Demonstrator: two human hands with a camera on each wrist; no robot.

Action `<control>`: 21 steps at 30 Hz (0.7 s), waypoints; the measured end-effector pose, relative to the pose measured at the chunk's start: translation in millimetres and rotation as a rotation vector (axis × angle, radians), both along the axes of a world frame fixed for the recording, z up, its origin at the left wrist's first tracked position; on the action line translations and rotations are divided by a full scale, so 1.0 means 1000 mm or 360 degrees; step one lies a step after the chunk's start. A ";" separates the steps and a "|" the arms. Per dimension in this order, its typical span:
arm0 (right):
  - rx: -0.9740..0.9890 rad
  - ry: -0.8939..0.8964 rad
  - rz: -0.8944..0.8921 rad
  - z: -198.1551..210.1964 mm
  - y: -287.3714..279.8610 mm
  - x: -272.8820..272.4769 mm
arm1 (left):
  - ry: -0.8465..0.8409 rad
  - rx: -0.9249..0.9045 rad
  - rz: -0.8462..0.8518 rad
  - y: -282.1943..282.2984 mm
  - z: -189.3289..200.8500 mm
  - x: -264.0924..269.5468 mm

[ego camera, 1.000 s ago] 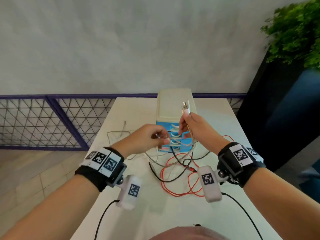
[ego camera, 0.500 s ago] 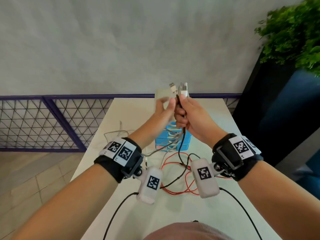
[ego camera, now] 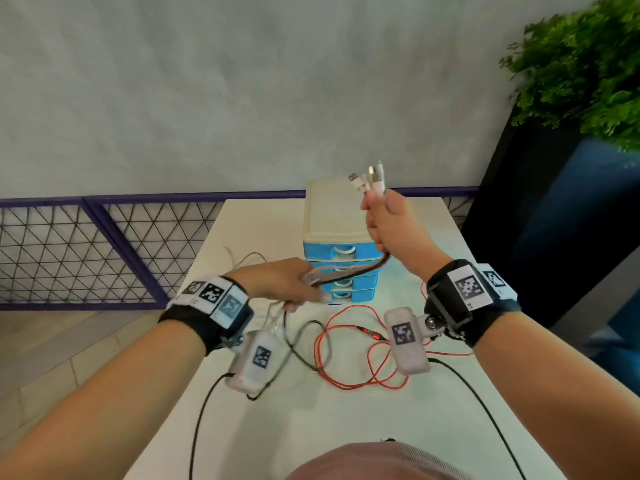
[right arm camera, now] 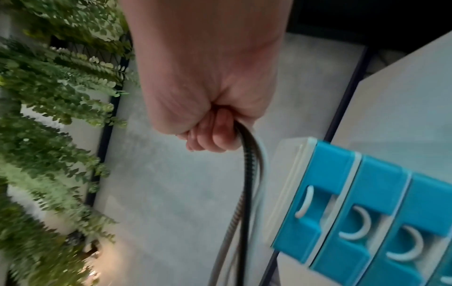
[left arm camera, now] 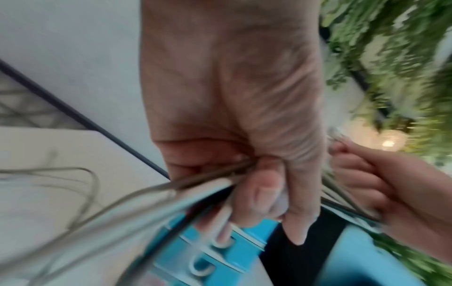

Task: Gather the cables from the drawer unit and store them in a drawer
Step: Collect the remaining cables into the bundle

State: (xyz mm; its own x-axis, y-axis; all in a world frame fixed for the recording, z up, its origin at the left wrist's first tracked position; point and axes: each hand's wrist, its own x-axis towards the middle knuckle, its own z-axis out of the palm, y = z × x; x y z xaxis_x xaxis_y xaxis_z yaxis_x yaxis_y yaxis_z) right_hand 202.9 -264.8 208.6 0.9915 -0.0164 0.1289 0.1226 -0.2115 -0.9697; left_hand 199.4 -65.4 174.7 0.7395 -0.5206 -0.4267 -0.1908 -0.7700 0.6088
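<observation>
Right hand (ego camera: 382, 223) is raised above the drawer unit (ego camera: 337, 237), fist closed round the plug ends of the cable bundle (ego camera: 349, 271); connectors (ego camera: 369, 178) stick up out of the top of the fist. Probable reason: with all ends gathered at one point, the strands hang together and can be drawn out as one.

Left hand (ego camera: 287, 282) sits lower, in front of the blue drawers, fingers and thumb curled round the same strands (wrist view confirms a pinch on several grey and dark cords). The bundle runs taut between the two hands, then trails slack onto the table (ego camera: 346, 427). Likely the left is acting as a guide to straighten the run before coiling.

Red cable (ego camera: 349, 362) lies loose on the table, between and below the wrists, in neither hand. All visible drawers appear closed; nothing stored yet.
</observation>
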 end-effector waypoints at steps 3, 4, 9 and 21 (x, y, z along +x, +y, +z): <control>-0.0141 -0.0064 -0.0266 -0.008 -0.026 0.010 | -0.0049 0.0032 0.0230 0.044 -0.015 0.008; -0.0183 -0.0089 -0.0327 -0.010 -0.032 0.012 | -0.0073 0.0069 0.0284 0.057 -0.021 0.011; -0.0301 -0.0297 -0.0560 -0.008 -0.048 0.016 | -0.0107 0.0521 0.0172 0.103 -0.055 0.020; -0.0055 -0.0026 -0.0014 -0.018 -0.019 0.007 | -0.1442 0.0591 0.1134 0.115 0.013 0.061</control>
